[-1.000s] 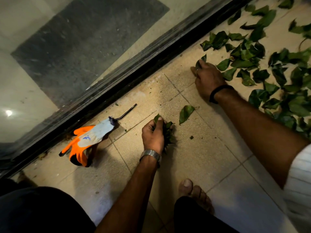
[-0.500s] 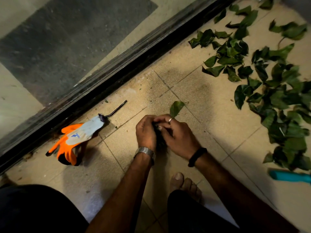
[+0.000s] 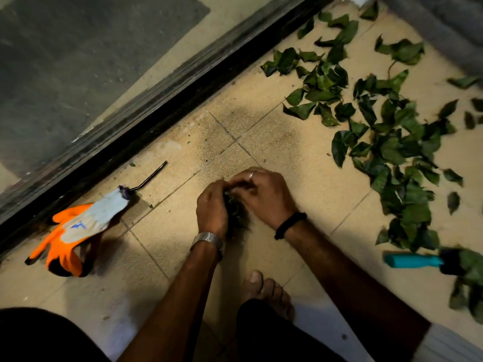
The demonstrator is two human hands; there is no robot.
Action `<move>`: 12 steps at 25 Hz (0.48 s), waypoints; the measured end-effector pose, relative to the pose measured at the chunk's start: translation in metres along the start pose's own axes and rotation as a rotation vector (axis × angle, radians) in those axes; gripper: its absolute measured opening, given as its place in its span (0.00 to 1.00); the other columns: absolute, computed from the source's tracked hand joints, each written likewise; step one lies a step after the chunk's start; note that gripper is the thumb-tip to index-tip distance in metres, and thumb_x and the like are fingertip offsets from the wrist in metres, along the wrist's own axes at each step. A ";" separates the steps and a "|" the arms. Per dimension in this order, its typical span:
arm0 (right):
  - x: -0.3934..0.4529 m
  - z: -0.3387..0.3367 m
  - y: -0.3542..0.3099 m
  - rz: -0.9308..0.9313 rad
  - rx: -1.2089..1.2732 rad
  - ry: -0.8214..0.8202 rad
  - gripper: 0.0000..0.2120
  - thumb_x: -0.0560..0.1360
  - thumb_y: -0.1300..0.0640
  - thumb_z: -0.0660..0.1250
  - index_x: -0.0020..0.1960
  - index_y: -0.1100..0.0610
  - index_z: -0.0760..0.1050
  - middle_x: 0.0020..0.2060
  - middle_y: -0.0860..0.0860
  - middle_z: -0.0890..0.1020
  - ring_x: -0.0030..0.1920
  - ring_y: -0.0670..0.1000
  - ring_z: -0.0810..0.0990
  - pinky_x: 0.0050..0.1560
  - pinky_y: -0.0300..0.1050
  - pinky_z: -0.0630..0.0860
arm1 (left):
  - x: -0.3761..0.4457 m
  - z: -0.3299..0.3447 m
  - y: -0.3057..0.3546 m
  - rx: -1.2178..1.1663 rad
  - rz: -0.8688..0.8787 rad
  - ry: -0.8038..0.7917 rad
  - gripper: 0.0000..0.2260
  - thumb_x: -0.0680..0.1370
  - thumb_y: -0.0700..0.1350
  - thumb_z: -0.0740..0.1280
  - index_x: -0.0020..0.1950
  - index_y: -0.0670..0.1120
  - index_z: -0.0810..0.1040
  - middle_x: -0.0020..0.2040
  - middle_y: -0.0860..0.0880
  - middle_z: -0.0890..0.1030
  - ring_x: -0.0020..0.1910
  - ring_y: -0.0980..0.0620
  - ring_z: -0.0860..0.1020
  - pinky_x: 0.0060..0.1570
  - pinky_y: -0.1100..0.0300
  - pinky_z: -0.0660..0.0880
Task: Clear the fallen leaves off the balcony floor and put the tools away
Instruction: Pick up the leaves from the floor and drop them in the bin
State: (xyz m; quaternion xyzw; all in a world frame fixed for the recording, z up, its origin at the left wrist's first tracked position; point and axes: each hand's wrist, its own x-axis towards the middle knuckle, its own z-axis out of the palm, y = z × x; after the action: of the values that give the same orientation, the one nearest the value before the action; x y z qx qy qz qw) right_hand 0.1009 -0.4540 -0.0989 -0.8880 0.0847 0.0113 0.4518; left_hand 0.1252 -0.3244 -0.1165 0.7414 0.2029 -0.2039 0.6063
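A small bunch of green leaves (image 3: 234, 207) is squeezed between both my hands low over the tiled balcony floor (image 3: 300, 158). My left hand (image 3: 211, 210), with a metal watch on the wrist, grips the bunch from the left. My right hand (image 3: 264, 194), with a ring and a black wristband, curls its fingers onto the top of the same bunch. Several loose green leaves (image 3: 386, 142) lie scattered over the tiles to the right. A tool with a teal handle (image 3: 413, 260) lies at the right, its head among leaves.
An orange and white work glove (image 3: 75, 231) lies on the tiles at the left, with a thin dark metal hook tool (image 3: 149, 178) beside its cuff. A black door track (image 3: 162, 111) runs diagonally behind. My bare foot (image 3: 266, 291) stands just below my hands.
My right hand came back from the leaf pile to join my left hand. The single leaf lying beside my left hand is now gathered into the bunch.
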 end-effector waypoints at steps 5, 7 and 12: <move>0.019 -0.040 0.002 0.154 0.318 -0.217 0.11 0.78 0.60 0.69 0.60 0.53 0.82 0.55 0.47 0.85 0.56 0.42 0.82 0.61 0.45 0.79 | 0.001 0.003 -0.003 0.032 0.002 0.037 0.17 0.83 0.53 0.63 0.38 0.46 0.79 0.36 0.46 0.76 0.36 0.51 0.72 0.38 0.58 0.66; 0.056 -0.066 0.031 0.181 -0.032 0.093 0.12 0.78 0.58 0.67 0.60 0.51 0.82 0.61 0.48 0.82 0.61 0.45 0.79 0.65 0.49 0.76 | 0.004 0.002 -0.007 -0.018 -0.037 0.039 0.16 0.80 0.54 0.66 0.36 0.48 0.79 0.35 0.45 0.76 0.37 0.49 0.73 0.41 0.56 0.70; 0.077 -0.080 0.082 0.266 -0.700 0.124 0.19 0.80 0.60 0.58 0.70 0.57 0.74 0.67 0.57 0.76 0.66 0.58 0.74 0.68 0.51 0.70 | 0.001 0.009 -0.008 -0.078 -0.059 -0.075 0.17 0.81 0.48 0.66 0.36 0.45 0.85 0.39 0.46 0.86 0.41 0.44 0.83 0.53 0.46 0.79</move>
State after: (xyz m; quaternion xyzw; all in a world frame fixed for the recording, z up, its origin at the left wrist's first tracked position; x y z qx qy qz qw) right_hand 0.1590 -0.5761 -0.1246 -0.9689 0.2171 0.0444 0.1097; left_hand 0.1210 -0.3319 -0.1250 0.7026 0.2095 -0.2413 0.6358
